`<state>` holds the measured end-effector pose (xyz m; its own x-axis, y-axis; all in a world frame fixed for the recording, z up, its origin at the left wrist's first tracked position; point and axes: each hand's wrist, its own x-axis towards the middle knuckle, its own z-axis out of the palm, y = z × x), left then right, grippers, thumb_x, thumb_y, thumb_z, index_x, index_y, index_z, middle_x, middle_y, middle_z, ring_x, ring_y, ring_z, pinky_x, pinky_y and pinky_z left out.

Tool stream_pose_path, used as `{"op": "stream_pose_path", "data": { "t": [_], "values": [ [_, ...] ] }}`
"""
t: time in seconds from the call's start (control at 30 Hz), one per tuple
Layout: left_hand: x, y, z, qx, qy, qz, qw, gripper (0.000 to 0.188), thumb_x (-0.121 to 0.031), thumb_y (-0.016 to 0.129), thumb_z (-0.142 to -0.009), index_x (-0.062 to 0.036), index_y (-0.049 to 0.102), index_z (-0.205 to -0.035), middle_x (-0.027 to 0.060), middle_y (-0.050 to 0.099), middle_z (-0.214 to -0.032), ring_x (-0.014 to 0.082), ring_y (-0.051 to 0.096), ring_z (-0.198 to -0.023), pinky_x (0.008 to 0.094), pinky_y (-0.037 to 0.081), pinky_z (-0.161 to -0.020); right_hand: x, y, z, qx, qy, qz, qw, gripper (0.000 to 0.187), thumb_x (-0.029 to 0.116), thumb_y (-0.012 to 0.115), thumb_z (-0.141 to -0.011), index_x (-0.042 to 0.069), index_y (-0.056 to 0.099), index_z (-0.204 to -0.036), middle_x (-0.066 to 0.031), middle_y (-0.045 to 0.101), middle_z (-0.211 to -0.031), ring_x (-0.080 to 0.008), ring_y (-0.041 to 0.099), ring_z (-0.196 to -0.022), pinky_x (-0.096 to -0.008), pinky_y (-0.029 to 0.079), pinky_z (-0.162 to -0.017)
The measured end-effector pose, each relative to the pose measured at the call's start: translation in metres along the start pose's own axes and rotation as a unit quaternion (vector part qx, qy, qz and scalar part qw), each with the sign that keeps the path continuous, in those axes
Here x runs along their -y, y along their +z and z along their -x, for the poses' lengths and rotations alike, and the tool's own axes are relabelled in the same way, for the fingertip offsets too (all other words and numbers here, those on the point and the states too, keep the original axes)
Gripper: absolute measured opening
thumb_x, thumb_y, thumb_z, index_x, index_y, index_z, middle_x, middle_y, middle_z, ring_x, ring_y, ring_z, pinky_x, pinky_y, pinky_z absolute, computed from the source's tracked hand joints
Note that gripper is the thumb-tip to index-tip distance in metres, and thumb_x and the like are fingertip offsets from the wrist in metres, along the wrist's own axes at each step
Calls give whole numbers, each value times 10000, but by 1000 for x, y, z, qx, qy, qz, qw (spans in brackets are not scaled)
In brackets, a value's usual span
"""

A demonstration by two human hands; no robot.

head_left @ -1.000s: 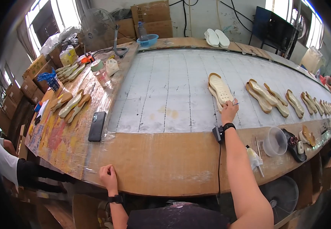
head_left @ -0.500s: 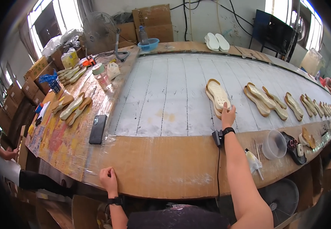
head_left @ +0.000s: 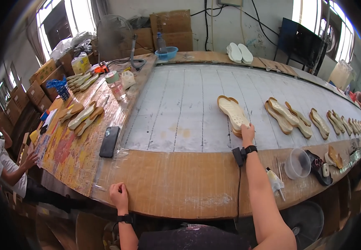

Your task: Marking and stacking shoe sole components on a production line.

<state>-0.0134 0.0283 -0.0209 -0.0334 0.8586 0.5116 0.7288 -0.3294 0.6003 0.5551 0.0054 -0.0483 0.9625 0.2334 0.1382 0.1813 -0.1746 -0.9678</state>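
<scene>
A cream shoe sole [head_left: 235, 113] with a tan rim lies on the grey-white board right of centre, its toe end pointing away and slightly left. More tan sole shows around its edge; whether that is a second sole underneath, I cannot tell. My right hand [head_left: 248, 132] grips the heel end, fingers closed around it, the thumb side hidden. My left hand [head_left: 119, 195] rests at the table's front edge, fingers curled, nothing visible in it. Further right on the board lie overlapping soles [head_left: 281, 114], then a row of several more shrinking into the distance.
A phone [head_left: 109, 141] lies at the board's left edge, near soles [head_left: 81, 116] and a bottle [head_left: 116, 89]. A clear tub [head_left: 297, 163] and glue-like tube [head_left: 275, 180] sit right of my forearm. White soles [head_left: 239, 53] stand at the back. A person [head_left: 16, 166] is at far left.
My right hand has shifted the held sole slightly left and turned its toe end leftward. My left hand stays put. The person at far left shows more, arms bent.
</scene>
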Motion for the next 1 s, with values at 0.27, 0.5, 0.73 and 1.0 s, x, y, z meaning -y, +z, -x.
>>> {"op": "stream_pose_path", "data": {
  "t": [0.27,0.5,0.73,1.0],
  "values": [
    [2,-5,5,-16,-2,19,1000,21,-29,606,-742,-9,605,-747,89,532,-701,221,515,-642,307,414,-592,34,0,8,138,258,-170,941,561,193,633,-722,42,392,-1206,-138,433,-1116,-259,440,-972,-394,402,-756],
    [1,-4,0,-10,16,39,999,34,-27,597,-752,4,592,-738,96,529,-694,222,516,-633,304,410,-587,74,-21,45,237,427,-277,828,378,232,570,-809,98,440,-1137,-115,419,-1114,-239,404,-1005,-423,392,-791],
    [-1,-5,-1,-7,3,50,999,23,-25,601,-749,-7,609,-761,88,540,-715,222,521,-652,305,416,-589,80,-48,75,415,401,-443,686,316,146,448,-864,7,446,-1148,-181,453,-1127,-290,459,-1045,-489,412,-857],
    [-67,-3,9,225,-93,285,927,338,-75,612,-785,-6,521,-1103,115,566,-994,200,552,-888,295,452,-759,100,-96,158,618,314,-481,537,457,244,489,-824,48,452,-1235,-144,478,-1235,-285,461,-1123,-476,402,-885]
  ]
}}
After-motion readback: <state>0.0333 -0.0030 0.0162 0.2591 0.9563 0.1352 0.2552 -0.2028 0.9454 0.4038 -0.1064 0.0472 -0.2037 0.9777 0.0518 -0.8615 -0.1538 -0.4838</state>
